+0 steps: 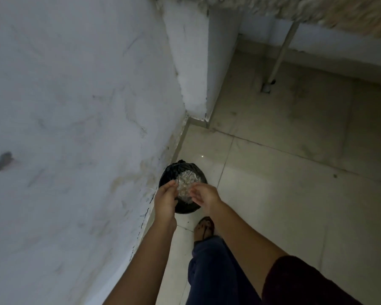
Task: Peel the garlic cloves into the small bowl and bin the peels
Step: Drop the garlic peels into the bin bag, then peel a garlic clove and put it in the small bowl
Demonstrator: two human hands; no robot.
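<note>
Black crinkled plastic lines the small round bin (169, 172) I see at lower centre of the frame, standing on the floor just beside the wall. Inside it lies a heap of pale, papery garlic peels (187, 180), thin and curled, filling most of the opening.

Both my hands hang over the bin's near edge. The left hand (165, 201) is released, its fingers straight and close together, pointing towards the peels. The right hand (205, 195) sits just beside it with fingers loosely bent; they are blurred, and I cannot tell whether a scrap of peel is pinched between them.

Rough white plaster covers the wall (75, 106) across the left of the frame, scuffed and stained near its base. Glossy beige floor tiles (284, 172) with thin dark joints fill the right. At the bottom, a sandalled foot (204, 227) shows below the bin, with a dark blue trouser leg (211, 271) and a dark maroon sleeve (306, 282).
</note>
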